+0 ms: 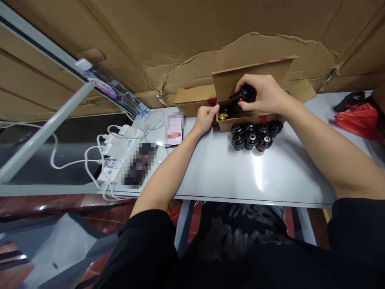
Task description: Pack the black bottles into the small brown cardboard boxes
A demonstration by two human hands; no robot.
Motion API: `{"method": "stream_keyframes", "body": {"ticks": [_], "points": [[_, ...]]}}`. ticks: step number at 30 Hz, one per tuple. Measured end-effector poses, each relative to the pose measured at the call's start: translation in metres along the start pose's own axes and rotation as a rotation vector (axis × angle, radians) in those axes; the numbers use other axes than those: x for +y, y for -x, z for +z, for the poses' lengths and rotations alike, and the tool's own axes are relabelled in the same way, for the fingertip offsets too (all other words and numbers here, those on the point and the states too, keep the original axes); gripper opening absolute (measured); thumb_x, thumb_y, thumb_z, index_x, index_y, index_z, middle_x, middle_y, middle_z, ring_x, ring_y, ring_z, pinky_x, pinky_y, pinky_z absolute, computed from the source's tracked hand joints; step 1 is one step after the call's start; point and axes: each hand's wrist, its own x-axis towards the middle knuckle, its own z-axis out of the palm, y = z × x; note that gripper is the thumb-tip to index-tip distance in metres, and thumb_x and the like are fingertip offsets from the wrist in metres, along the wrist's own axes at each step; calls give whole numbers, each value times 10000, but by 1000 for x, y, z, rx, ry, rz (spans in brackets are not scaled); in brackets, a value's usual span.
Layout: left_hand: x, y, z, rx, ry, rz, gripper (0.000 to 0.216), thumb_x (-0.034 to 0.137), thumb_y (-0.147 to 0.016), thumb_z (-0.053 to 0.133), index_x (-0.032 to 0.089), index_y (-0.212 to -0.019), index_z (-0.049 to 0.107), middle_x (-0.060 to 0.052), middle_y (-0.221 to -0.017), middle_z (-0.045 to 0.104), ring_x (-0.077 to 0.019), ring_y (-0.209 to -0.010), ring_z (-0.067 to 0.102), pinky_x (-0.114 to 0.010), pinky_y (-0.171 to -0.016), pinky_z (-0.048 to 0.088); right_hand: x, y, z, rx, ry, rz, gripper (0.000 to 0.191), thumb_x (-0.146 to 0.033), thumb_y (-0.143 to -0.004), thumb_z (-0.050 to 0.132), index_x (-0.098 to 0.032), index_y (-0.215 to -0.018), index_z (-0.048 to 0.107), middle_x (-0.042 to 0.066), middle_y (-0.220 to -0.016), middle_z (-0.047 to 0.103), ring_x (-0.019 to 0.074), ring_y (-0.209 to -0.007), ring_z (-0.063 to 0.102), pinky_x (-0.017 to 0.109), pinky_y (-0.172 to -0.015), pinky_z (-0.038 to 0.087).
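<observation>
My right hand [261, 93] is closed round a black cylindrical part [241, 95] with a small red detail, holding it tilted over an open cardboard box [237, 125]. With its fingers pinched at the box's left edge, my left hand [207, 119] grips the cardboard. Inside the box, near that hand, sits a black part with a gold-yellow ring [223, 115]; the rest of the inside is mostly hidden. Several similar black round-topped parts [250, 139] stand in two rows on the table just in front of the box, one showing red on its side.
Behind my left hand is another cardboard box [192, 100]. Two phones, one lit [174, 129] and one dark [140, 165], lie at left by white chargers and cables [120, 146]. A water bottle [116, 88] leans there. A red plastic bag [357, 120] lies at far right.
</observation>
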Motion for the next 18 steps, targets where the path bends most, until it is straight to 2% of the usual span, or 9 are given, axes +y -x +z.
{"method": "stream_keyframes", "body": {"ticks": [3,9,12,18], "points": [[-2,0,-1,-15,12,2,1063,1149,-1028,709,252,-493,508,6,-440,492,-106,-418,434,-319,-489,319,7,-1,3,10,-43,-18,619,-717,-953,954,-333,-1433,877,119,-1472,931,449,-1338,804,605,-1260,654],[-2,0,1,-4,2,-9,1075,1183,-992,705,252,-486,522,6,-433,501,-104,-426,412,-321,-495,308,22,-8,15,41,-135,-188,487,-701,-952,984,-339,-1254,862,135,-1390,902,479,-1328,818,678,-1269,647],[1,0,2,2,0,-7,1074,1187,-989,702,252,-488,532,1,-437,511,-103,-430,411,-322,-502,309,21,-8,13,34,-114,-152,541,-718,-937,993,-349,-1313,869,126,-1392,907,476,-1329,802,673,-1266,651],[6,0,2,11,-7,-14,1074,1198,-965,711,261,-482,503,6,-431,486,-113,-440,407,-330,-513,305,-1,-2,1,-56,-9,-57,672,-743,-978,910,-342,-1516,879,154,-1561,866,511,-1482,731,673,-1323,613]]}}
